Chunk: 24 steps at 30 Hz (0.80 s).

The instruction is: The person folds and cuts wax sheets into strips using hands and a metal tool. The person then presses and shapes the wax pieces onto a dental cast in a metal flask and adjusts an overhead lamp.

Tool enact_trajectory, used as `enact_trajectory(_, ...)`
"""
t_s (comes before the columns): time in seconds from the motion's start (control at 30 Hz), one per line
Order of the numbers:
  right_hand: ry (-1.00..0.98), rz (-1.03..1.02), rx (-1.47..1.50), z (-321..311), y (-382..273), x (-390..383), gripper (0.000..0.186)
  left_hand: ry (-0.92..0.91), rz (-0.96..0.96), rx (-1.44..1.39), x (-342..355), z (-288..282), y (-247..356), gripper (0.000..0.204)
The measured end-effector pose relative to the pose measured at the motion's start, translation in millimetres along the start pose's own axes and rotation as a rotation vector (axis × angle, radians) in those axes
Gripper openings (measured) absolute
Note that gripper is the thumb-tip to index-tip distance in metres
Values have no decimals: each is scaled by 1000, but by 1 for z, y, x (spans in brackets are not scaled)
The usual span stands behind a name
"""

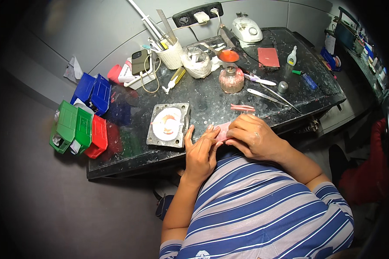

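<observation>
A pink wax sheet [222,130] is held at the table's near edge, close to my body. My left hand [200,152] pinches its left end between thumb and fingers, with the index finger raised. My right hand [256,137] is closed on the right end, its fingers curled over and covering part of it. Left of the hands lies a square metal flask half [153,137] filled with white plaster [163,117] that bears reddish marks. Thin pink wax strips [242,107] lie on the tabletop just beyond my right hand.
A small burner [231,82] stands below a ladle of red wax [228,56]. Knives [268,97], a red wax sheet [268,57] and a dropper bottle [292,56] lie to the right. Far left are a tool cup [170,55], a phone [140,61] and coloured bins [77,123].
</observation>
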State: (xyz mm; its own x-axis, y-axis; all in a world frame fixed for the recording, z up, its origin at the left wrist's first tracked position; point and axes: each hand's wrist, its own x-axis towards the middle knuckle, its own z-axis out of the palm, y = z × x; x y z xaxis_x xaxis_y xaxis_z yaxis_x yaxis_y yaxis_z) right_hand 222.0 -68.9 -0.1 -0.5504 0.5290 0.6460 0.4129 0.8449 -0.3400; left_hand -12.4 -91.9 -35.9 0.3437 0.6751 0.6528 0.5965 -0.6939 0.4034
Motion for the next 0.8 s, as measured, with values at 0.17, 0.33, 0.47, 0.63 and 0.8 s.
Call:
enact_trajectory(0.17,-23,1,12,9,2,0,17,-1,-2,14,2,0,1,11)
enact_trajectory(0.33,-11,-25,-25,10,0,0,19,0,-6,24,1,0,0,10)
enact_trajectory(0.47,-15,-32,-49,11,1,0,19,9,-4,21,2,1,1,10)
enact_trajectory(0.63,7,-53,-92,14,0,0,18,3,-18,15,1,0,2,11)
enact_trajectory(0.8,-14,-31,-88,12,0,-1,18,-11,-48,-13,4,-4,4,13)
